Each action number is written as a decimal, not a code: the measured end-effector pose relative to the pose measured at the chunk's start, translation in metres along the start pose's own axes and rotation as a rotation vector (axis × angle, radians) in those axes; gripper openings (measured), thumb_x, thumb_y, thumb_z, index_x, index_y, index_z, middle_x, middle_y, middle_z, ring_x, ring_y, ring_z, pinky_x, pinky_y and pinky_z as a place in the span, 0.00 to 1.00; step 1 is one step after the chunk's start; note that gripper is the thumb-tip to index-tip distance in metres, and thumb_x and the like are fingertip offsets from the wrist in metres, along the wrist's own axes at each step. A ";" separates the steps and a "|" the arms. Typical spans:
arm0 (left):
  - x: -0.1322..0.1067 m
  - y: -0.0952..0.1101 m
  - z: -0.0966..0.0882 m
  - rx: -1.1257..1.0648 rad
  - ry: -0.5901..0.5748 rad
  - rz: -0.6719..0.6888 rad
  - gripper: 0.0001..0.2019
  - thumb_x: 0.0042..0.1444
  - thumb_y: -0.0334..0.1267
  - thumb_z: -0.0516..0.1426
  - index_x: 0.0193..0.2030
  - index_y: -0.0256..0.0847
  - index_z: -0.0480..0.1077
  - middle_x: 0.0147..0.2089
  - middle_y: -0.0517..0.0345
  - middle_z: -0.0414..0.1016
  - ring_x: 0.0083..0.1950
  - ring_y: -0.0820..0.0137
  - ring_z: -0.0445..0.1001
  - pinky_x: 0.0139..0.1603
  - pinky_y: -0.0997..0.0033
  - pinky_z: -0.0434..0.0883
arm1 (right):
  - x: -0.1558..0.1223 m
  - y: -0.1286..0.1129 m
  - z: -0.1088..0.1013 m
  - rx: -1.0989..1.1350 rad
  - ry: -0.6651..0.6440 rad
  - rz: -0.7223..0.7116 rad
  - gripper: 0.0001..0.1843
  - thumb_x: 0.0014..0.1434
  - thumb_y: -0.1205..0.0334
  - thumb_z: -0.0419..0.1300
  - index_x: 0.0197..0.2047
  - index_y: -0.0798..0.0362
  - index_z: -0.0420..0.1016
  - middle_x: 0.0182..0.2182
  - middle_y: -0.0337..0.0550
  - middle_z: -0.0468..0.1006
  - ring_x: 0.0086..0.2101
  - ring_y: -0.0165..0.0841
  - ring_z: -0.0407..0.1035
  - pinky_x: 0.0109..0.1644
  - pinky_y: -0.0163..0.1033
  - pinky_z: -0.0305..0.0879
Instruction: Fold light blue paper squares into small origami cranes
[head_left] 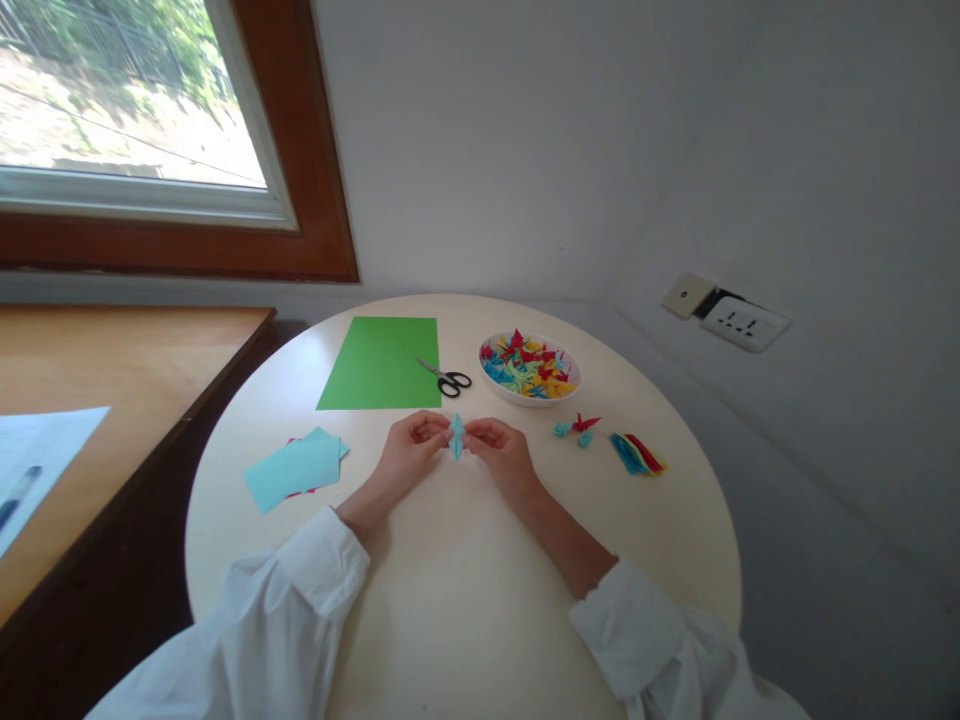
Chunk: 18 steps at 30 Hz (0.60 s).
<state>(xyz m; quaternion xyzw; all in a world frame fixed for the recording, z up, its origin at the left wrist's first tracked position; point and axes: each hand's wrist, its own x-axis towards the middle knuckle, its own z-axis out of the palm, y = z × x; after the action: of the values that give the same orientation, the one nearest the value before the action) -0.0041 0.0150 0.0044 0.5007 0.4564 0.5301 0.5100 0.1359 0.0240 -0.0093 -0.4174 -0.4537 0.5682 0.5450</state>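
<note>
Between my two hands, a small light-blue folded paper (457, 438) stands in a narrow diamond shape. The fingertips of my left hand (420, 440) pinch its left side. On its right side, my right hand (498, 446) grips it the same way, with fingers curled. Beyond my hands lie black-handled scissors (452, 383), their blades over a green paper sheet (379, 362). A white bowl (534, 402) full of colourful folded paper cranes sits at the back right. Several loose cranes (584, 424), red and light blue, rest to the right of my right hand.
Light-blue paper sheets (294, 468) with some red beneath lie left on the round white table (465, 600). Coloured paper pieces (637, 454) lie near its right edge. A wooden desk (135, 350) stands at left, and a wall socket (745, 320) is on the right.
</note>
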 end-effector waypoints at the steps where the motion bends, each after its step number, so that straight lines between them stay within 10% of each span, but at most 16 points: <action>1: 0.000 0.000 0.000 -0.006 -0.001 0.003 0.13 0.39 0.40 0.64 0.29 0.35 0.70 0.27 0.59 0.74 0.27 0.74 0.71 0.30 0.75 0.66 | 0.000 0.000 0.000 0.004 0.004 -0.001 0.10 0.34 0.64 0.67 0.24 0.54 0.73 0.22 0.37 0.77 0.25 0.29 0.69 0.34 0.37 0.66; 18: 0.000 -0.004 0.001 0.028 -0.053 0.071 0.14 0.41 0.43 0.62 0.31 0.37 0.65 0.20 0.65 0.70 0.24 0.76 0.68 0.26 0.77 0.62 | 0.001 0.002 0.001 -0.072 -0.043 0.021 0.14 0.35 0.58 0.67 0.28 0.54 0.75 0.24 0.39 0.77 0.26 0.30 0.69 0.33 0.36 0.64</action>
<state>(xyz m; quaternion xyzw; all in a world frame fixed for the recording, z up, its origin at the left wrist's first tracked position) -0.0030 0.0153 0.0006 0.5374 0.4320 0.5281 0.4957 0.1342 0.0249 -0.0112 -0.4291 -0.4812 0.5660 0.5137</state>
